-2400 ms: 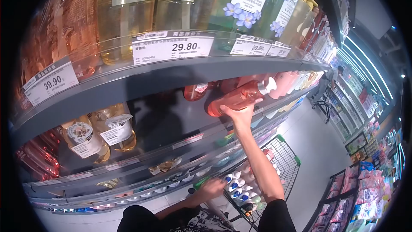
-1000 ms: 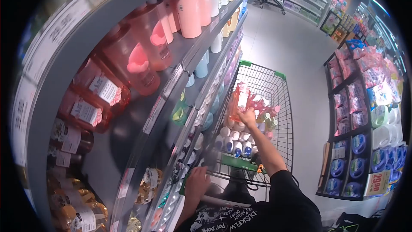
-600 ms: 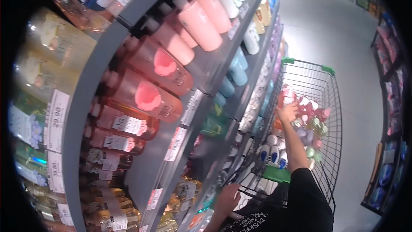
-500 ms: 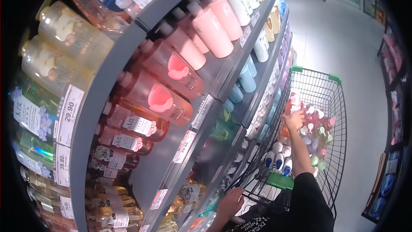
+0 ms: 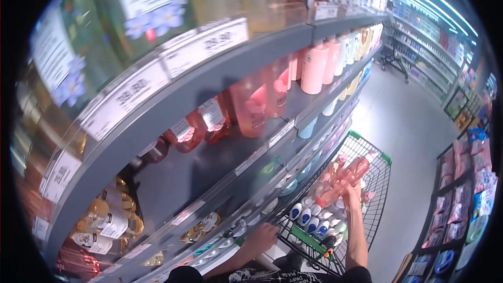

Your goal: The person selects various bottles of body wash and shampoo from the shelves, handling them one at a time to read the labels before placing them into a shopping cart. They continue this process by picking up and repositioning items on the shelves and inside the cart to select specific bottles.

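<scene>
My right hand (image 5: 350, 191) is wrapped round a clear pink pump-type bottle (image 5: 330, 194), which lies tilted over the load in the shopping cart (image 5: 378, 191). Under and beside it are more pink bottles (image 5: 335, 166), and several white bottles with blue labels (image 5: 313, 224) stand near the cart's green handle (image 5: 308, 241). To the left of the handle, between cart and shelf, is my left hand (image 5: 263, 237), its fingers curled in. Whether anything is in those fingers is hidden.
A grey shelf unit (image 5: 272, 65) runs along my left, with pink bottles (image 5: 250, 107) and amber bottles (image 5: 107, 215) behind price labels. On the right stands a dark rack (image 5: 437, 199) of packaged goods. The aisle floor (image 5: 390, 107) stretches ahead, with another cart (image 5: 395, 63) farther off.
The view has turned and come closer to the shelf. My right hand was on a pink bottle at the cart's left side; now a pink bottle lies slanted in its grip across the load.
</scene>
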Demonstrator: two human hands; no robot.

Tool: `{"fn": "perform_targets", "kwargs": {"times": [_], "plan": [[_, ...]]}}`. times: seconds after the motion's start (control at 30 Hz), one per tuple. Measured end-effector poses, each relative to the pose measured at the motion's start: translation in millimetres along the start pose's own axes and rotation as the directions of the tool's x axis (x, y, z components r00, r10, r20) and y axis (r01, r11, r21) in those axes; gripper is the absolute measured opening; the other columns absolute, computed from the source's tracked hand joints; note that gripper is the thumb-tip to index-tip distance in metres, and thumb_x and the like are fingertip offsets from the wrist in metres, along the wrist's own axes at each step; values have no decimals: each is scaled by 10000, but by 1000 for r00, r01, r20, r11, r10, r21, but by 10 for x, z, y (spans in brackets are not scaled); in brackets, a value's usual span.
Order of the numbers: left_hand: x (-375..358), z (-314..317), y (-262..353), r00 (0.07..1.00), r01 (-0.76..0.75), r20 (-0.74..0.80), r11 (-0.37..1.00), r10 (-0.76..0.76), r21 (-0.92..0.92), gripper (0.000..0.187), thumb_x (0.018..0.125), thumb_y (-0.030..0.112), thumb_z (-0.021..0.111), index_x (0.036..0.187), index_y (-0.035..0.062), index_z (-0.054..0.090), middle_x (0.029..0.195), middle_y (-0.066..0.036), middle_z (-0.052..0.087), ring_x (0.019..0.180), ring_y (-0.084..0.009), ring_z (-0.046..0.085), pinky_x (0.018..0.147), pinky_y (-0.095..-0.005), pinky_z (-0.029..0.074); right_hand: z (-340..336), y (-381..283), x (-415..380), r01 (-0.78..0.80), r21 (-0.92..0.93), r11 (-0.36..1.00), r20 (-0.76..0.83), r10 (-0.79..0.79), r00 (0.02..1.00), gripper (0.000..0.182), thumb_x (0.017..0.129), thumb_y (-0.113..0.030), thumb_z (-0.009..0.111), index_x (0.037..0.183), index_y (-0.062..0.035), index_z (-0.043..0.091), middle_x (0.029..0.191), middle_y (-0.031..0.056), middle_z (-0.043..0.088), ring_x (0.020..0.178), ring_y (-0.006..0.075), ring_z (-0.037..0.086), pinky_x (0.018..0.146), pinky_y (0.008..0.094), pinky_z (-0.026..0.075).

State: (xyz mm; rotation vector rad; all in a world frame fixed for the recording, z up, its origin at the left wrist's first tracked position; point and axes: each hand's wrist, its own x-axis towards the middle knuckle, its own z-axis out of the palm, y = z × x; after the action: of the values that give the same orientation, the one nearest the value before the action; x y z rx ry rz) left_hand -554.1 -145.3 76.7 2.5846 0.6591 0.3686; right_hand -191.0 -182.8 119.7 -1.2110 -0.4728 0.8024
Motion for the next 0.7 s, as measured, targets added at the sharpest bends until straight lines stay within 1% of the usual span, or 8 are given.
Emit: {"fn": "perform_targets", "kwargs": {"times": [0.13, 0.17, 0.27, 0.33, 0.4, 0.53, 0.57, 0.7], "plan": [[-5, 60, -20, 989, -47, -136, 999, 50, 25, 241, 837, 146, 599, 1060, 58, 624, 1003, -128, 646, 1032, -321, 617, 881, -444, 515, 693, -601, -337, 130, 389, 912, 105, -184, 977, 784, 712, -143, 818, 1364, -27, 398, 1216, 124, 560, 1099, 271, 583, 941, 433, 505], [-4, -17, 59, 983, 22, -178, 997, -36, -78, 235, 839, 139, 587, 1055, 49, 614, 987, -139, 649, 1048, -341, 613, 902, -457, 504, 841, -691, -398, 137, 427, 894, 153, -221, 963, 867, 690, -173, 837, 1407, -20, 373, 1347, 162, 500, 1242, 290, 516, 1044, 446, 454], [27, -115, 45, 999, 27, -32, 996, -30, -86, 247, 847, 144, 579, 1073, 47, 608, 1006, -155, 652, 1072, -355, 606, 937, -464, 490, 1685, -1155, -706, 217, 507, 835, 324, -417, 849, 987, 648, -209, 872, 1450, -5, 335, 1449, 185, 440, 1335, 315, 460, 1125, 457, 394], [20, -164, 69, 998, 56, -10, 992, -57, -109, 260, 849, 146, 584, 1088, 45, 603, 1014, -161, 652, 1077, -352, 605, 947, -461, 485, 2072, -1189, -743, 256, 493, 832, 426, -487, 763, 1084, 607, -247, 906, 1479, -5, 309, 1517, 197, 372, 1401, 320, 394, 1155, 463, 366], [11, -163, 74, 998, 68, 15, 992, -67, -108, 272, 850, 148, 588, 1100, 43, 599, 1025, -165, 652, 1084, -350, 603, 949, -458, 485, 2478, -1157, -846, 364, 430, 826, 424, -541, 726, 1111, 606, -304, 913, 1487, -17, 299, 1445, 179, 450, 1344, 311, 460, 1143, 475, 390], [-3, -73, 38, 998, 60, 12, 996, -59, -71, 292, 848, 148, 594, 1118, 37, 591, 1032, -161, 649, 1090, -352, 599, 928, -460, 495, 2902, -790, -850, 432, 123, 893, 433, -440, 787, 1018, 578, -229, 955, 1381, 30, 385, 1365, 156, 495, 1230, 253, 529, 1025, 408, 476], [-12, -39, 31, 998, 57, -6, 996, -57, -63, 297, 847, 148, 595, 1122, 35, 589, 1030, -159, 648, 1087, -353, 597, 921, -462, 499, 3013, -689, -797, 565, 13, 825, 421, -517, 746, 980, 571, -215, 959, 1340, 31, 403, 1290, 145, 528, 1180, 247, 549, 993, 398, 485], [5, 94, -52, 999, 48, 20, 998, -47, -46, 342, 836, 135, 590, 1163, 37, 574, 1019, -144, 624, 1057, -357, 591, 857, -483, 515, 3466, -575, -910, 665, -25, 746, 358, -614, 703, 969, 576, -234, 953, 1323, 6, 385, 1215, 141, 540, 1128, 270, 562, 985, 408, 472]]}}
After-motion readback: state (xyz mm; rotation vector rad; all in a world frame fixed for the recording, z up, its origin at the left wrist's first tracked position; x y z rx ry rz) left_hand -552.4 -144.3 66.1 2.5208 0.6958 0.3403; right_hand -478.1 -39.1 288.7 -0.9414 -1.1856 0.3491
